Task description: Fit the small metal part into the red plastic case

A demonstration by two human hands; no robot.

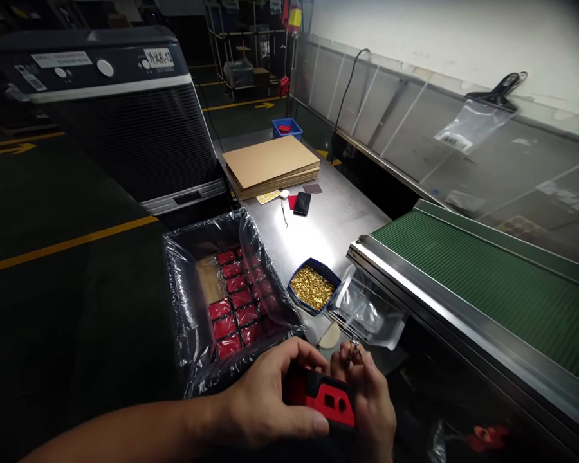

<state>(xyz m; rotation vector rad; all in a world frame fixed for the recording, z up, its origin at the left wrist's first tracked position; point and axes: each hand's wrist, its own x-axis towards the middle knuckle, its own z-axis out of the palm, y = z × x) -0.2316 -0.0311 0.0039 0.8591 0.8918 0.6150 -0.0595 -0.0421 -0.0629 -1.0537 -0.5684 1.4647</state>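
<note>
Fingers curled, a worker's left hand (263,393) grips a red-and-black device (336,404) in the head-worn camera's view, while the right hand (374,408) pinches a small metal piece (353,350) near the close end of a steel tabletop (350,202).

A drop looks the likeliest mishap: the metal piece is tiny and caught only at the fingertips, so a loosened pinch could send it into the clear plastic container (393,335) just beyond or the dark space below the conveyor (492,276). Should it land in the blue tray (299,305), it could be lost among the gold-coloured bits (311,287). With the hands so close, the device might also knock the piece free, and a forearm swung forward could snag the plastic liner (186,308) around rows of red packets (242,298).

The left fingers are opened only to the girth of the device, thumb along its near side, the rest curled around its far side. The right fingers are gathered at their tips, nearly closed on the metal piece, whose exact shape is unclear. Whether the right palm touches the device, held between the two hands, cannot be told.
</note>
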